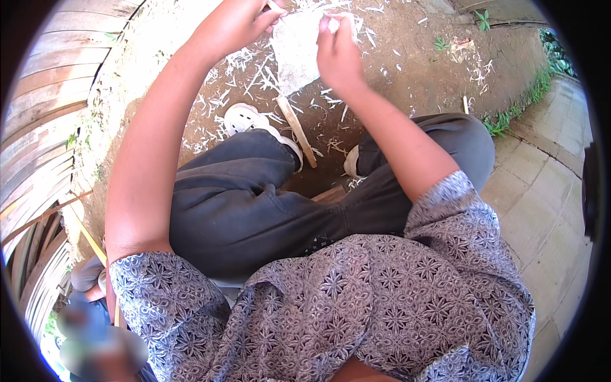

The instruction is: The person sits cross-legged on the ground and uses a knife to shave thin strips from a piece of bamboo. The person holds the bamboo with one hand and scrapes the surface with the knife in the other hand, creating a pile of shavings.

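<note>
At the top edge, my left hand is closed, its fingertips pinching a thin pale strip that is partly cut off by the picture's rim. My right hand is also closed, around a small whitish piece whose kind I cannot make out. Between and below the hands lies a pale flat sheet on the ground. A narrow wooden stick runs from the sheet's lower corner toward my feet. White shavings are scattered around the sheet and under both hands.
My legs are bent in dark trousers, with a white clog on one foot. Wooden slats line the left side. Paving slabs with a grass edge lie at right. Another person, blurred, is at lower left.
</note>
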